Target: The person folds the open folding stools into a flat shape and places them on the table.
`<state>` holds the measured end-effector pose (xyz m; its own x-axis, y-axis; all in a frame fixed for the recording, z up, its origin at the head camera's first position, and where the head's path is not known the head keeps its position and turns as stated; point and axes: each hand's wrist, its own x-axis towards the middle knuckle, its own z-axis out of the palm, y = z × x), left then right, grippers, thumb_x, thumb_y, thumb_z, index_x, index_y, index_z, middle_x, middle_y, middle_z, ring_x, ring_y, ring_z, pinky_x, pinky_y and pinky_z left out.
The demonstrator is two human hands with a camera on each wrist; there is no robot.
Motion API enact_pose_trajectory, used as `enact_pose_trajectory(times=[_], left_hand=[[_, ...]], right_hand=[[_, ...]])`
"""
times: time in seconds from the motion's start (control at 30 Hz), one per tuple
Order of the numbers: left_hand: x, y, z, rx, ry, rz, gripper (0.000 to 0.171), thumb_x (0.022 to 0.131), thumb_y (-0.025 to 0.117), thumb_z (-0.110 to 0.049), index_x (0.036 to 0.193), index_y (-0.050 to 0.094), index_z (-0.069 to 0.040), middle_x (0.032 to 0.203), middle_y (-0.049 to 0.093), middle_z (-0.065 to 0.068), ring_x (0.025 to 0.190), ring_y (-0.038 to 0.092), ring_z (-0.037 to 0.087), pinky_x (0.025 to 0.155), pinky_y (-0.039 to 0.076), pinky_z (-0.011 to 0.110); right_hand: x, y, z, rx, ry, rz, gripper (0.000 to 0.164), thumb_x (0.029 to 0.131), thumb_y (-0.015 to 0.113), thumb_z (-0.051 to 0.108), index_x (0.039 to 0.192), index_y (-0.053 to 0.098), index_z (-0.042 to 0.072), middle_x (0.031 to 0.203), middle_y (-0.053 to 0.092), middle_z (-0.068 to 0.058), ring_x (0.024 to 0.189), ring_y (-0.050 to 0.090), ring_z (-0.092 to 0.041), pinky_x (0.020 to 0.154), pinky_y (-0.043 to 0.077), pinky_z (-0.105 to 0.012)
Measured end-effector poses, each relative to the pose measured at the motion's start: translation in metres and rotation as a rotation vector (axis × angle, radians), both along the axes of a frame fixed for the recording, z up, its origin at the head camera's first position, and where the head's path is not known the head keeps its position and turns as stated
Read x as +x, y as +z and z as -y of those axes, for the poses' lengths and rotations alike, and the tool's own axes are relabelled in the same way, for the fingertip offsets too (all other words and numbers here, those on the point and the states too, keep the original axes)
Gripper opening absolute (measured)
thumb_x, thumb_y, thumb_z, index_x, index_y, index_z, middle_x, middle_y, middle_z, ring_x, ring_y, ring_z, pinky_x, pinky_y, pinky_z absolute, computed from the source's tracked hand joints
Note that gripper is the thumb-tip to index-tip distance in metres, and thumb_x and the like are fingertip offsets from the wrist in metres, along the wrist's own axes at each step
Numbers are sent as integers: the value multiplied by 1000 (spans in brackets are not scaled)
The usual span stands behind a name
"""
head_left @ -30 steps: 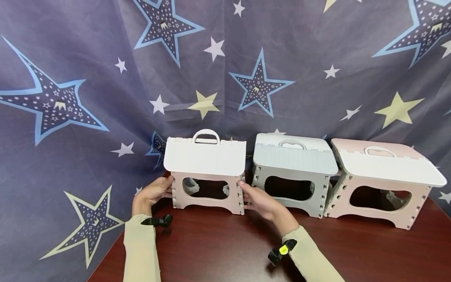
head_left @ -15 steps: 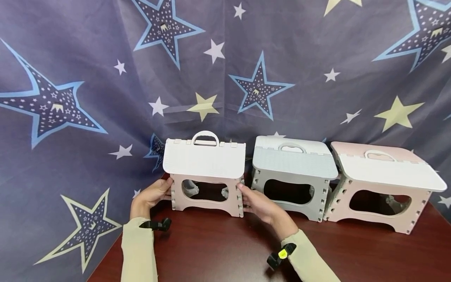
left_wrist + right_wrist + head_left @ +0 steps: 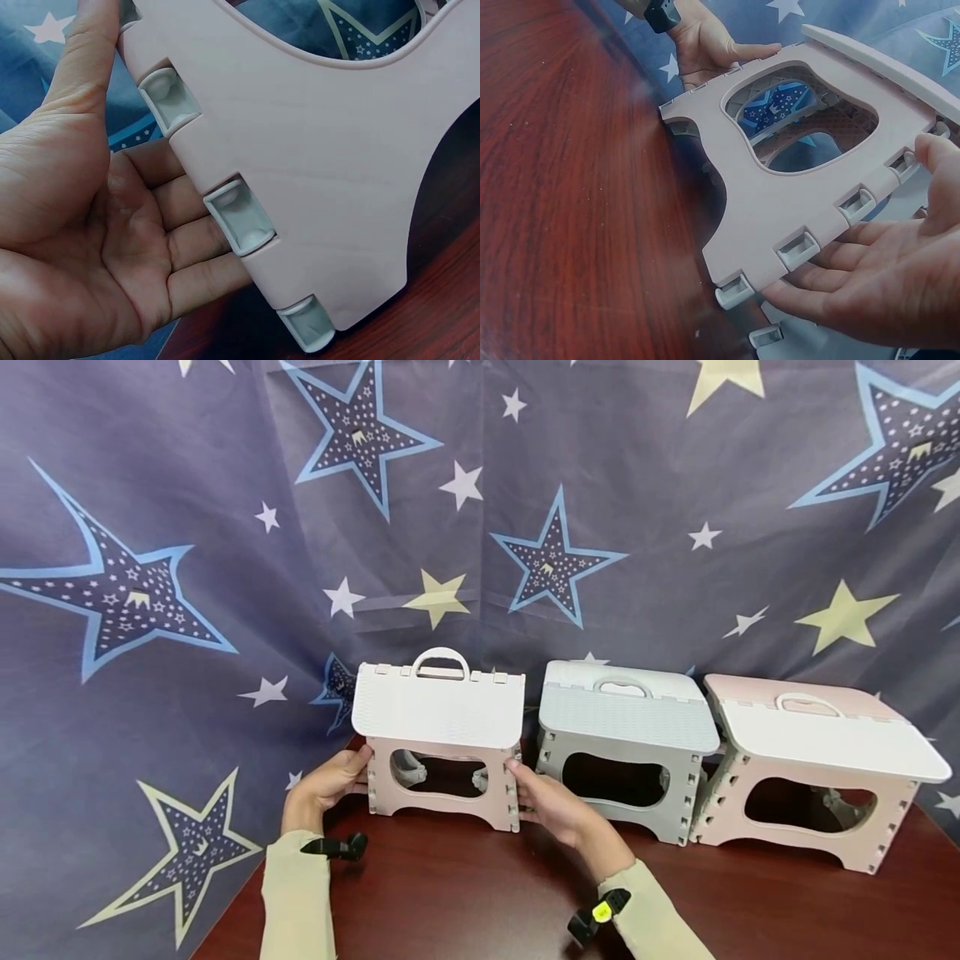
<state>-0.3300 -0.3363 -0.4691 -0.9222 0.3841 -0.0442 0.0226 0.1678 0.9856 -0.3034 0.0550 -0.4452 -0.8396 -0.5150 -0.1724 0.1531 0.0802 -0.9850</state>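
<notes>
Inside the stool (image 3: 438, 710) both hands (image 3: 330, 779) (image 3: 558, 806) hold, pale brackets (image 3: 407, 769) show.

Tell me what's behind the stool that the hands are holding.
Behind the stool, star-patterned cloth shows above it and, from the right wrist camera, right through it. Whatever the stool's solid parts cover cannot be seen.

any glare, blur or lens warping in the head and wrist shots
Head: the gripped stool has a nearly washed-out white top, and the big star at far left looks stretched, possibly by a wide lens; left wrist: dimmer and cooler in tone, though the pink panel shows clear edges; right wrist: slightly hazy, with a soft sheen on the red table.
</notes>
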Motion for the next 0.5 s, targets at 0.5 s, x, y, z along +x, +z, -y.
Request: enact_pose_trajectory(times=[0.5], left_hand=[[-2, 1, -3, -32, 32, 7, 94, 98, 39, -68, 129, 54, 19, 99, 75, -7, 96, 71, 8, 87, 58, 30]], right_hand=[[-1, -1, 1, -4, -17, 6, 75, 106, 42, 55, 152, 39, -3, 144, 55, -27, 133, 52, -35, 117, 38, -55]])
